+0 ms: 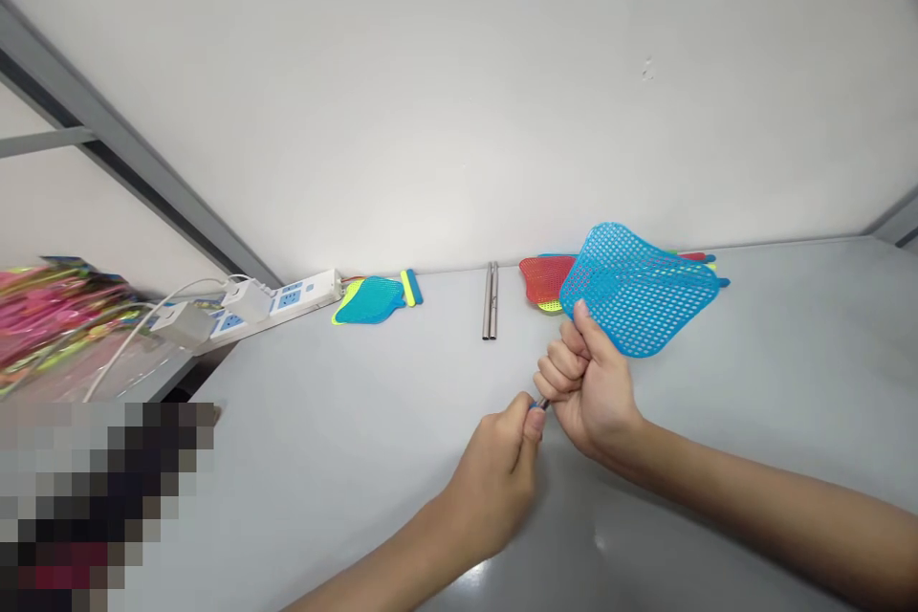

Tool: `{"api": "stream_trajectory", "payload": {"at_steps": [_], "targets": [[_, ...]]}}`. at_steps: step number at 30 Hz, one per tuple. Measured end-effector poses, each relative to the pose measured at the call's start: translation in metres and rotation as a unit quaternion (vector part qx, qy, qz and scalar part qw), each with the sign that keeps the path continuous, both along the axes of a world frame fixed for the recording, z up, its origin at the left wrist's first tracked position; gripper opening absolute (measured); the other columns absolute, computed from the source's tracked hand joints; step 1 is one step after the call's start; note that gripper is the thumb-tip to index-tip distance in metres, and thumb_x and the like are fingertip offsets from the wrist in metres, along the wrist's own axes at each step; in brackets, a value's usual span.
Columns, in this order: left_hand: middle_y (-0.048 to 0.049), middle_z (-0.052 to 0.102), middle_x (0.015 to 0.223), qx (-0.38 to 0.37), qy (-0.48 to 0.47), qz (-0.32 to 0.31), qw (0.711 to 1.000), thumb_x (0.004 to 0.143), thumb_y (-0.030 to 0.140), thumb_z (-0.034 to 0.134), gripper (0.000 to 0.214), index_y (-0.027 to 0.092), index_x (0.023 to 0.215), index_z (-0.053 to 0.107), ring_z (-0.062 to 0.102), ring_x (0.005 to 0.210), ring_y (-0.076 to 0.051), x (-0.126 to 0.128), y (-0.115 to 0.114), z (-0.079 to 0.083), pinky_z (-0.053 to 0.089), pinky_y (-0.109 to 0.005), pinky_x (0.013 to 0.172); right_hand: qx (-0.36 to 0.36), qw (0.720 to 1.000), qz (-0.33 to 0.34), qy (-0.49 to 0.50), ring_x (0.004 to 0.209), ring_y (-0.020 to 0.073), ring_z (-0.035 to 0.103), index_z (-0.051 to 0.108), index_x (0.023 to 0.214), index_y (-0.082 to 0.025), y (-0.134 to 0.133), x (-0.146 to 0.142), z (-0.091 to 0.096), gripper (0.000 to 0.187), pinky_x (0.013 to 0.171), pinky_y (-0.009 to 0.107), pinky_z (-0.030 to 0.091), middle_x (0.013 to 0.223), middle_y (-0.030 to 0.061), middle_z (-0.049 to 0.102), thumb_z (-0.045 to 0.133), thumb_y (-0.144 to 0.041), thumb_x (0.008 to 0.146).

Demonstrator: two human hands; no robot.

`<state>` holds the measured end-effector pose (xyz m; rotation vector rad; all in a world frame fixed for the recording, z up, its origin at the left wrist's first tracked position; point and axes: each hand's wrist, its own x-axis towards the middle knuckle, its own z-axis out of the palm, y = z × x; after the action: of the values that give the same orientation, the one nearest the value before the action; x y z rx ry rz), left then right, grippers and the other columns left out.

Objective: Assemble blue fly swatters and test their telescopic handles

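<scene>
My right hand [588,382] is closed around the neck of a blue plastic mesh fly swatter [638,292], whose head stands tilted up above the fist. My left hand [494,483] pinches a thin blue-and-metal shaft [539,404] that sticks out below my right fist, and the two hands touch or nearly touch there. The rest of the shaft is hidden inside my fingers. Two metal rods [490,301] lie on the grey table [344,459] beyond my hands. Behind the blue swatter head lies a red swatter [543,279], partly covered.
A teal and yellow swatter [369,299] lies at the back left of the table, against a white wall [430,96]. A white power strip [287,299] with white plug adapters and cables sits at the left edge. Pink packaged goods [50,316] lie beyond it, and a blurred patch covers the lower left.
</scene>
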<state>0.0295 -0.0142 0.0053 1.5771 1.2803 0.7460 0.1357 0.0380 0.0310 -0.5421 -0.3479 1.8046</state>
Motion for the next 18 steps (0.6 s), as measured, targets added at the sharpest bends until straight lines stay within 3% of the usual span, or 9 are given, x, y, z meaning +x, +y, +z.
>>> {"api": "stream_trajectory", "payload": {"at_steps": [2, 3, 6, 8, 9, 11, 18], "targets": [[0.0067, 0.028, 0.05, -0.128, -0.096, -0.021, 0.987, 0.082, 0.048, 0.027, 0.035, 0.019, 0.061, 0.032, 0.021, 0.041, -0.006, 0.001, -0.001, 0.002, 0.016, -0.022, 0.04, -0.027, 0.999, 0.014, 0.013, 0.033, 0.0047, 0.005, 0.016, 0.049, -0.018, -0.001, 0.001, -0.003, 0.047, 0.032, 0.02, 0.007, 0.036, -0.0103, 0.011, 0.046, -0.042, 0.076], [0.0077, 0.025, 0.049, -0.204, -0.155, -0.034, 0.966, 0.081, 0.05, 0.028, 0.035, 0.019, 0.063, 0.031, 0.017, 0.038, -0.005, 0.0, -0.001, 0.003, 0.013, -0.021, 0.037, -0.036, 0.999, 0.022, 0.021, 0.033, 0.0046, 0.005, 0.017, 0.049, -0.019, -0.001, 0.001, -0.004, 0.047, 0.032, 0.02, 0.006, 0.036, -0.0105, 0.011, 0.047, -0.041, 0.076], [0.0096, 0.019, 0.048, -0.379, -0.33, -0.094, 0.86, 0.079, 0.049, 0.034, 0.032, 0.02, 0.067, 0.032, 0.006, 0.034, -0.003, -0.005, 0.002, 0.006, 0.004, -0.018, 0.031, -0.046, 0.997, 0.044, 0.04, 0.033, 0.0045, 0.003, 0.017, 0.048, -0.019, -0.001, 0.001, -0.002, 0.045, 0.031, 0.019, 0.004, 0.036, -0.0108, 0.01, 0.047, -0.039, 0.076], [0.0094, 0.019, 0.048, -0.429, -0.398, -0.128, 0.801, 0.079, 0.045, 0.038, 0.029, 0.019, 0.066, 0.034, 0.006, 0.033, -0.002, -0.009, 0.005, 0.005, 0.004, -0.016, 0.03, -0.047, 0.997, 0.048, 0.043, 0.034, 0.0045, 0.002, 0.017, 0.049, -0.019, -0.001, 0.001, -0.001, 0.045, 0.031, 0.019, 0.004, 0.036, -0.0109, 0.01, 0.047, -0.038, 0.077], [0.0092, 0.019, 0.048, -0.44, -0.413, -0.135, 0.786, 0.08, 0.043, 0.038, 0.029, 0.018, 0.066, 0.035, 0.008, 0.032, -0.002, -0.01, 0.007, 0.005, 0.004, -0.016, 0.029, -0.047, 0.997, 0.046, 0.041, 0.034, 0.0044, 0.002, 0.018, 0.049, -0.019, -0.001, 0.001, -0.001, 0.045, 0.031, 0.018, 0.004, 0.037, -0.0109, 0.01, 0.047, -0.038, 0.076], [0.0087, 0.021, 0.049, -0.444, -0.413, -0.134, 0.784, 0.08, 0.042, 0.038, 0.028, 0.017, 0.067, 0.037, 0.011, 0.032, -0.002, -0.012, 0.008, 0.002, 0.006, -0.016, 0.029, -0.047, 0.997, 0.042, 0.034, 0.034, 0.0042, 0.003, 0.018, 0.05, -0.019, -0.002, 0.001, -0.002, 0.045, 0.031, 0.018, 0.005, 0.037, -0.011, 0.01, 0.048, -0.038, 0.076], [0.0075, 0.028, 0.053, -0.367, -0.379, -0.107, 0.843, 0.079, 0.045, 0.041, 0.029, 0.017, 0.07, 0.039, 0.022, 0.038, -0.003, -0.006, 0.005, -0.005, 0.019, -0.016, 0.035, -0.023, 0.996, 0.083, -0.019, 0.034, 0.0035, 0.005, 0.022, 0.05, -0.018, -0.003, -0.001, -0.004, 0.043, 0.03, 0.016, 0.009, 0.037, -0.0108, 0.012, 0.048, -0.041, 0.075]]}}
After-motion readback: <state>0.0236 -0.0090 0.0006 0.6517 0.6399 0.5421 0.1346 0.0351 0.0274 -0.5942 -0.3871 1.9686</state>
